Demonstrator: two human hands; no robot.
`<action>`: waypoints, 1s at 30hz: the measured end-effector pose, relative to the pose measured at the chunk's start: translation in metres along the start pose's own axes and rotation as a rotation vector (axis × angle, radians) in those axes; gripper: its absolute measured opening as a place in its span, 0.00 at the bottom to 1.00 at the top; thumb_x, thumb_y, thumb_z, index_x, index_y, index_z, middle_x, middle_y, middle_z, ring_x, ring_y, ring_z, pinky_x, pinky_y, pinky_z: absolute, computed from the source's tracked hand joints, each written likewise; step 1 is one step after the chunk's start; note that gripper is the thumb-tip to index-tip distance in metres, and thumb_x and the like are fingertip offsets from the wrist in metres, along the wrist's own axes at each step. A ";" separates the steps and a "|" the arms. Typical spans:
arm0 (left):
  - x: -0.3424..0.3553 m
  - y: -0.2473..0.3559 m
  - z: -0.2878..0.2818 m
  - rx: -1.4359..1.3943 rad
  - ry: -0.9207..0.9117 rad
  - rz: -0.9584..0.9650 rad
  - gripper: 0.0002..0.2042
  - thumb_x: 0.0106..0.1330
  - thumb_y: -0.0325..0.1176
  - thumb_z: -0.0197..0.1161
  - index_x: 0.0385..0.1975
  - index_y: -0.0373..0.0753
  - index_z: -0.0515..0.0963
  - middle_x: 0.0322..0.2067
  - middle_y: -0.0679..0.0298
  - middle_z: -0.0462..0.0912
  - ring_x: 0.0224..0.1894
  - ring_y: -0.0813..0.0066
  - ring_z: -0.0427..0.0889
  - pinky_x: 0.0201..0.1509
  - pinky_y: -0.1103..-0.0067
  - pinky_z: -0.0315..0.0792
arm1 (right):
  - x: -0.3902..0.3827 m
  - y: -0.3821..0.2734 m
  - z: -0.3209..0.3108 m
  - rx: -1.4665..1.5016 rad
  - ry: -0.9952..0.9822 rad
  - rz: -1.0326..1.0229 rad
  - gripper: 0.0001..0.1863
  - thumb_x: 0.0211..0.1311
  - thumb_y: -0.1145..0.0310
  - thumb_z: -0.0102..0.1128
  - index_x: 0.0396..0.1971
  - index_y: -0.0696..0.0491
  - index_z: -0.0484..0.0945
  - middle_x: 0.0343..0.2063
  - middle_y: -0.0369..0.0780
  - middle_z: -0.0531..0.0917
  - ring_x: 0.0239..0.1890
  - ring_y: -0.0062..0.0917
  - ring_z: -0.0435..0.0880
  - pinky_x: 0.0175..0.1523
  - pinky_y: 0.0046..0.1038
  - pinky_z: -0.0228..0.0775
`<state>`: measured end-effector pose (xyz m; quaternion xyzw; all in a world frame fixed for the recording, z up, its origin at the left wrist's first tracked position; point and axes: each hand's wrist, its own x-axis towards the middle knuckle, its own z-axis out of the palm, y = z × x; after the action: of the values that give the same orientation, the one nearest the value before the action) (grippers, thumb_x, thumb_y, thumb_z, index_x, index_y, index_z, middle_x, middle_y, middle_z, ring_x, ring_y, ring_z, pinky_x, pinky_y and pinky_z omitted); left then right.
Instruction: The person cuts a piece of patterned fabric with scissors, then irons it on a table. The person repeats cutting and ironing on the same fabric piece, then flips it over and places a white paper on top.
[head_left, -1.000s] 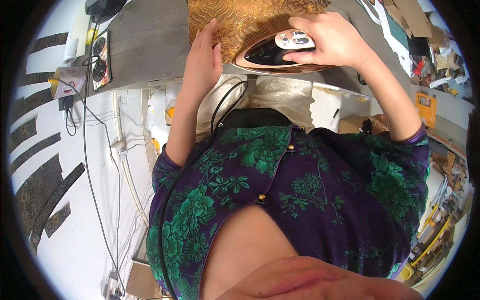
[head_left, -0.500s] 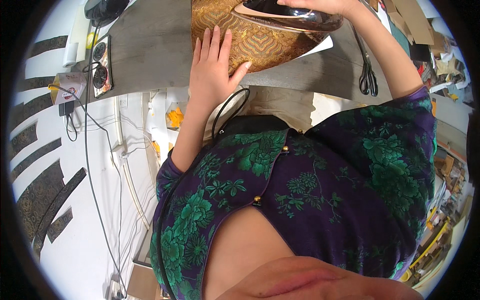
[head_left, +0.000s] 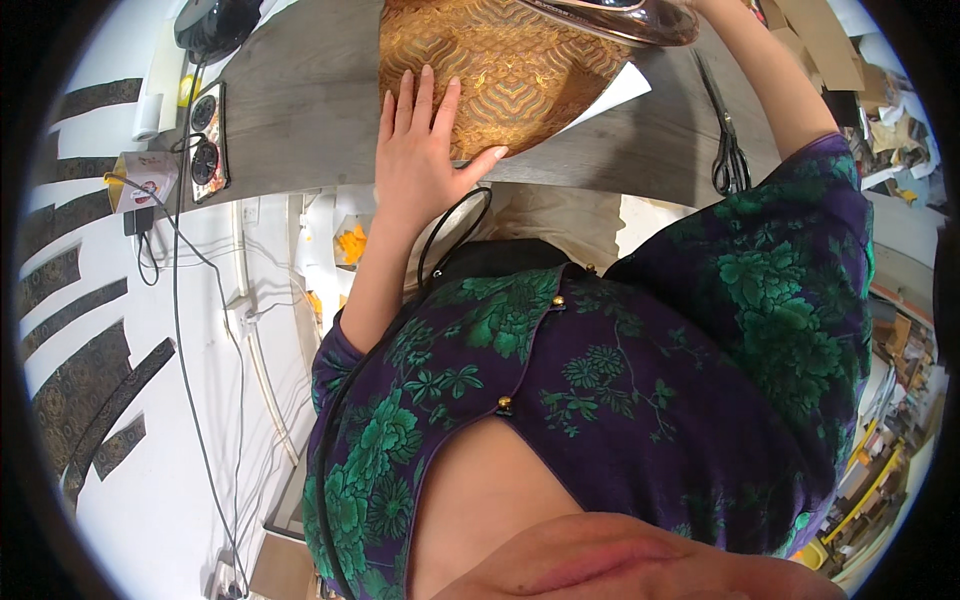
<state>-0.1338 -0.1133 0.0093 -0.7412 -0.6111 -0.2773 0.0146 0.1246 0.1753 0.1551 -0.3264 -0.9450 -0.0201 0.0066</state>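
A gold-brown brocade cloth with a wavy pattern lies on the grey table. My left hand rests flat on its near left part, fingers spread. At the top edge of the picture, a dark glossy iron sits over the far right part of the cloth. My right hand is at the iron's handle; the frame cuts off most of its fingers. A white sheet sticks out from under the cloth's right edge.
Black-handled scissors lie on the table to the right. On the left are a panel with two round black parts, a black object and a white roll. Cords hang down by the wall, where dark patterned cloth pieces are fixed.
The iron has moved away toward the top edge with my right hand, uncovering more of the brocade. My left hand stays flat on the cloth.
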 end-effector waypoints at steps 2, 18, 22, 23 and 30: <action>0.000 0.000 -0.001 0.003 0.001 0.002 0.42 0.61 0.63 0.68 0.68 0.37 0.72 0.70 0.43 0.67 0.73 0.43 0.64 0.76 0.53 0.56 | -0.015 -0.007 -0.005 0.043 0.024 0.000 0.38 0.55 0.31 0.64 0.45 0.54 0.85 0.33 0.57 0.86 0.39 0.51 0.87 0.46 0.46 0.78; -0.004 -0.014 0.008 0.111 -0.032 -0.003 0.37 0.68 0.60 0.60 0.70 0.40 0.70 0.71 0.47 0.67 0.74 0.47 0.63 0.78 0.54 0.54 | -0.102 -0.113 -0.009 0.025 -0.105 -0.078 0.25 0.57 0.43 0.71 0.36 0.51 0.79 0.22 0.46 0.83 0.29 0.46 0.85 0.34 0.43 0.76; -0.005 -0.016 0.006 0.099 -0.033 -0.018 0.36 0.69 0.59 0.60 0.70 0.40 0.70 0.72 0.47 0.66 0.75 0.47 0.62 0.77 0.54 0.54 | -0.117 -0.122 -0.007 0.050 -0.078 -0.055 0.28 0.59 0.38 0.67 0.35 0.51 0.79 0.20 0.47 0.83 0.29 0.48 0.86 0.35 0.47 0.78; -0.006 -0.016 0.005 0.081 -0.043 -0.019 0.36 0.68 0.59 0.61 0.70 0.40 0.70 0.72 0.47 0.66 0.75 0.46 0.61 0.77 0.54 0.53 | -0.121 -0.125 -0.006 0.063 -0.068 -0.061 0.28 0.59 0.38 0.68 0.34 0.51 0.79 0.20 0.47 0.83 0.29 0.48 0.86 0.35 0.47 0.78; -0.009 -0.011 0.004 0.090 -0.186 -0.062 0.42 0.73 0.67 0.43 0.75 0.37 0.61 0.77 0.44 0.54 0.80 0.46 0.48 0.82 0.54 0.40 | -0.092 -0.136 -0.068 0.184 -0.204 -0.104 0.26 0.52 0.44 0.77 0.34 0.52 0.81 0.19 0.46 0.80 0.27 0.46 0.83 0.32 0.41 0.72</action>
<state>-0.1432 -0.1175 -0.0016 -0.7430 -0.6444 -0.1800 -0.0178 0.1129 0.0092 0.2165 -0.2753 -0.9543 0.0994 -0.0607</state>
